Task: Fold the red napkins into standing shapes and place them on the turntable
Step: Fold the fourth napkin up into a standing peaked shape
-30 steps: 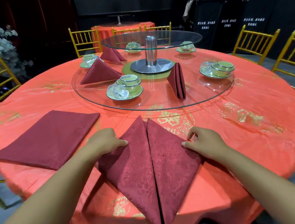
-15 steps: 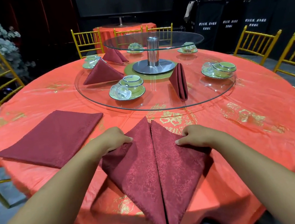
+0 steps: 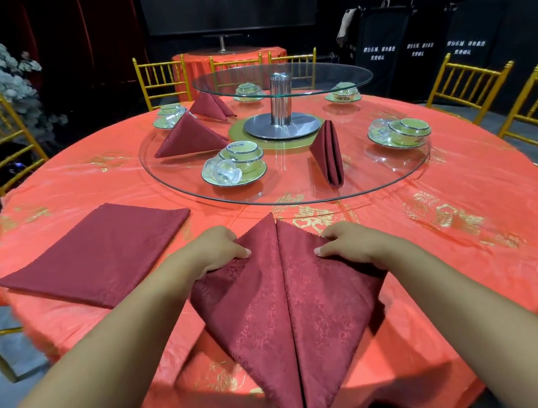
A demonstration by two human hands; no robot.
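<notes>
Fingers of my left hand (image 3: 214, 250) lay pressed together, tips pinning the left flap of the napkin (image 3: 289, 302); my right hand (image 3: 346, 245) did the same on the right flap, fingers closed flat, thumbs hidden. Both hands had crept inward and upward since a moment before, toward the centre seam, and the side corners had drawn in, so the diamond looked narrower. My read: flaps creased, next fold due, standing shape not yet made.

Near tip of the napkin hung over the table edge (image 3: 417, 398) toward my lap; little room there. Far tip stopped just short of the turntable (image 3: 393, 186) rim. Left of my arm, a flat napkin stack (image 3: 99, 253) waited, well apart from the work.

On the glass: three standing napkins, nearest one (image 3: 329, 153) right of centre, a cup set (image 3: 236, 167) beside it. Open glass showed at the near rim between them.
</notes>
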